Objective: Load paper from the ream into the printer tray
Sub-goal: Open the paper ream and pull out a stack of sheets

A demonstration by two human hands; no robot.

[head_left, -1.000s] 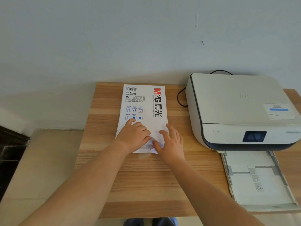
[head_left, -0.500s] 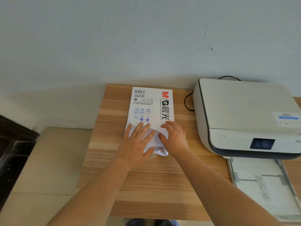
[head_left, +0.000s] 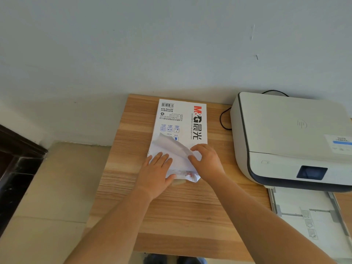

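Since half a second ago the wrapper flap [head_left: 168, 144] at the near end of the ream [head_left: 181, 126] has come up: it was lying flat under my palms then, and now it stands peeled back in a crumpled fold over the blue icons. I read that as the pack being opened, so the sheets are close to reachable but none is out yet.

Working left to right. My left hand [head_left: 158, 173] lies flat on the near left part of the ream, fingers straight and together, pressing it down onto the bench [head_left: 122, 187]. It grips nothing. Just right of it, my right hand [head_left: 206, 161] has its fingers curled over the torn edge of the flap, pinching the wrapper and pulling it up and back. The ream itself sits lengthwise on the bench, its far end near the wall, well left of the printer [head_left: 291, 138].

As for what holds what: the ream's wrapper keeps its paper inside, with only the near end torn; I cannot tell how much of the stack is bared beneath the flap. The tray [head_left: 282, 197] is pulled out in front of the printer at the far right, and it looks to hold no loose sheets, only its guides and printed marks.
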